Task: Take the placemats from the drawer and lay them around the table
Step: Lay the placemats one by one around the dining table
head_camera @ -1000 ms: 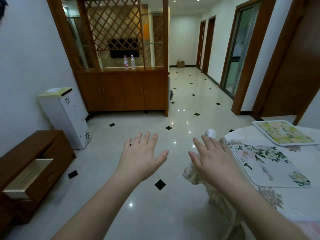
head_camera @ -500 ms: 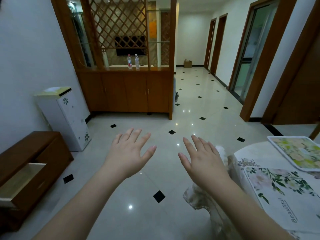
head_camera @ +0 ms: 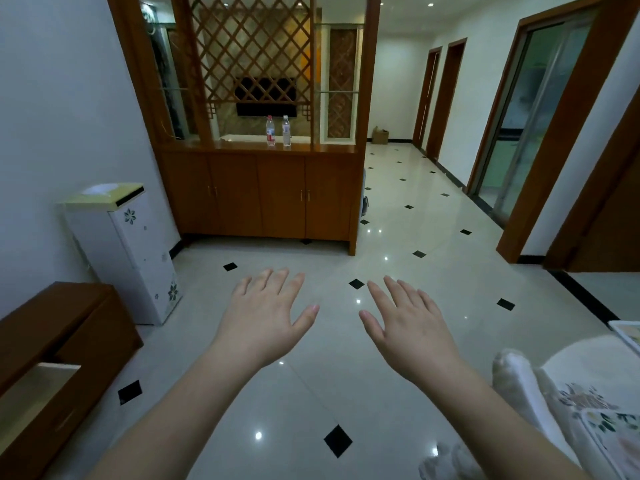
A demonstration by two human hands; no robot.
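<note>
The floor (head_camera: 346, 341) is glossy pale tile with small black diamond insets and reflects ceiling lights. White walls enclose the room. At the far side stands a brown wooden cabinet-and-lattice room divider (head_camera: 263, 188) with four lower doors; two clear plastic water bottles (head_camera: 277, 130) stand upright, side by side, on its counter. A hallway with brown-framed doors runs back on the right, and a small cardboard box (head_camera: 380, 136) sits on the floor at its far end. A white floor-standing unit with flower decals and a pale yellow-green top (head_camera: 131, 251) stands against the left wall.

At lower left, a low dark-brown wooden cabinet (head_camera: 62, 323) stands against the wall, and its drawer (head_camera: 38, 403) is pulled out. The drawer interior shows pale; its contents cannot be determined.

At the lower right edge, a round table covered with a white floral tablecloth (head_camera: 568, 365) is partly in view. Two floral-print placemats lie on it: one at the right frame edge (head_camera: 628, 336), one at the bottom right corner (head_camera: 613, 441). Both are cut off by the frame.

The left hand (head_camera: 263, 323) and right hand (head_camera: 412, 330) extend forward over the floor, palms down, near each other but apart. On each, the fingers are straight and spread, the thumb angled inward. Neither hand holds or touches anything.
</note>
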